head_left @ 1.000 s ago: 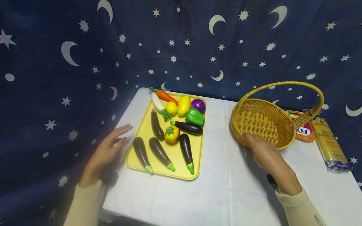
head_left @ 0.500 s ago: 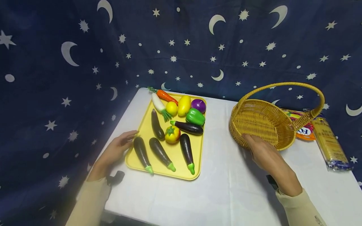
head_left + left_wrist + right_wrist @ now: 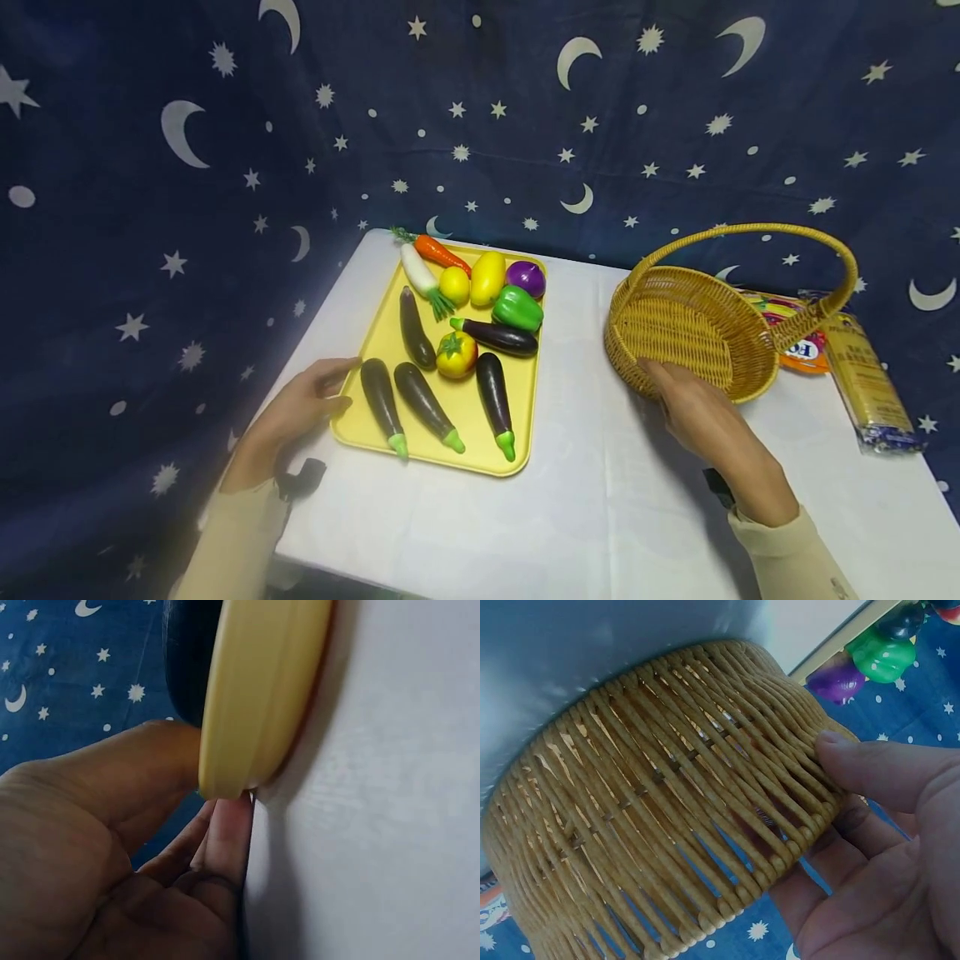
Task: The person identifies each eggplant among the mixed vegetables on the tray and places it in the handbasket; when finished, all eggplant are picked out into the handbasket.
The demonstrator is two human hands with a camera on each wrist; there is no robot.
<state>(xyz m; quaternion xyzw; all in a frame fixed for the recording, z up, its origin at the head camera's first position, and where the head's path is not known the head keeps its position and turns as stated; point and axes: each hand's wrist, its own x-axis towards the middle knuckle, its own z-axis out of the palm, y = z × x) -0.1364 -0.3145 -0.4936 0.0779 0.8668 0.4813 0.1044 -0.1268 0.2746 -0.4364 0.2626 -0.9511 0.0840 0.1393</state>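
At the left edge of a yellow tray (image 3: 472,408), my left hand (image 3: 296,408) grips the rim. In the left wrist view its thumb passes over the rim beside a dark eggplant (image 3: 191,660), and the fingers sit at the tray's underside; their tips are hidden. Several eggplants lie on the tray, the nearest to that hand being the leftmost eggplant (image 3: 381,404). A tomato-like vegetable (image 3: 456,356) is among them. My right hand (image 3: 701,417) pinches the near rim of a wicker basket (image 3: 678,333), thumb outside and fingers within. The basket's arched handle stands upright.
The tray's far end carries a carrot (image 3: 442,252), white radish (image 3: 417,271), lemon (image 3: 453,286), yellow mango-shaped fruit (image 3: 488,279), purple onion (image 3: 525,277) and green pepper (image 3: 517,308). Right of the basket lie a colourful bag (image 3: 806,354) and a noodle packet (image 3: 866,383). Starry curtain (image 3: 675,75) behind.
My left hand has come in from the left and taken hold of the tray's rim. The leftmost eggplant has shifted slightly right. My right hand stays on the basket.
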